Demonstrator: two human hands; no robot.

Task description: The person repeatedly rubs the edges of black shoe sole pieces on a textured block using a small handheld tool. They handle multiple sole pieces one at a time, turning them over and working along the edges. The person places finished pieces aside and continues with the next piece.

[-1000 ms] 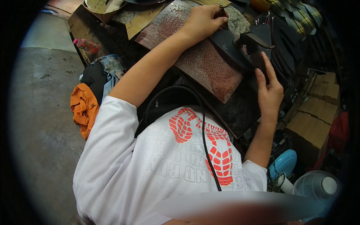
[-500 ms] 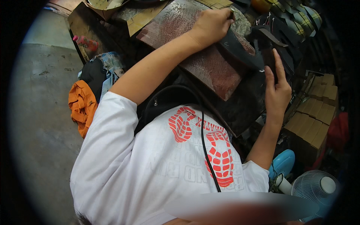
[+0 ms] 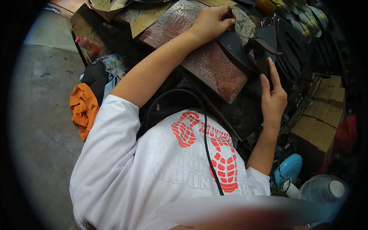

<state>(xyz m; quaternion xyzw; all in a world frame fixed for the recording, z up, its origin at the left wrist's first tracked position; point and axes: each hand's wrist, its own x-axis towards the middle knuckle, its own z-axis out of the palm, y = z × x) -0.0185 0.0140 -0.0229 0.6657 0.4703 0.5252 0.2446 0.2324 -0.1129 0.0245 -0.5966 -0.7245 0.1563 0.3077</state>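
My left hand (image 3: 212,21) reaches out over a rusty brown metal plate (image 3: 207,63) and pinches the far end of a dark shoe sole (image 3: 234,48) that lies across the plate. My right hand (image 3: 273,97) grips the dark handle of a hammer (image 3: 260,51), with the index finger stretched along the handle. The hammer's head sits right at the near edge of the sole. A white T-shirt with a red print (image 3: 184,161) fills the lower middle of the view.
A stack of dark soles (image 3: 295,27) lies at the upper right, with cardboard boxes (image 3: 322,115) below it. A white fan (image 3: 324,191) and a blue object (image 3: 287,168) stand at the lower right. An orange cloth (image 3: 82,109) and a pink bottle (image 3: 87,43) lie on the left.
My right hand has drifted right, then back left and down, bringing the hammer's head to the sole. The left hand stays on the sole with hardly any shift.
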